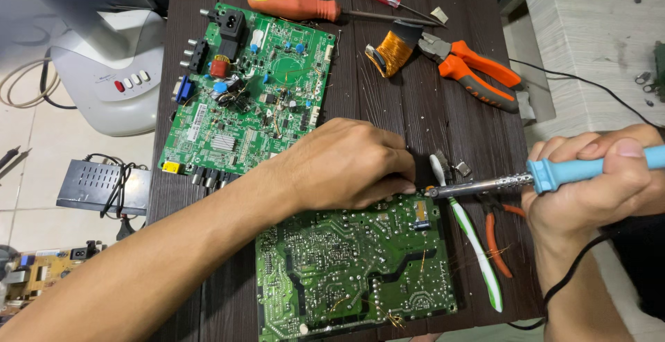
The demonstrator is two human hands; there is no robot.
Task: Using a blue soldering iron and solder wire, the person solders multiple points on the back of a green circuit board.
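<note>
Near board: green circuit board lay solder side up at the near table edge, closest to camera.
Left hand: left hand pressed down on that board's far edge, fingers curled; grip closed on something small at the fingertips, too hidden to name.
Right hand: right hand wrapped tight round the blue handle of the soldering iron; grip fully closed on it.
Iron axis: long axis ran nearly level across the view, handle to the right, tip pointing left and touching or just beside the board's far right corner by the left fingertips.
Iron cord: black cord dropped from the right wrist off the table edge.
Step tip: judged best done with the tip held steady on one joint, left fingers kept clear of the hot metal, board pinned flat.
Second board: larger green board lay component side up, farther back on the table.
Nearby tools: white-green toothbrush just right of the near board; orange pliers, copper wire coil, orange screwdriver at the far edge.
</note>
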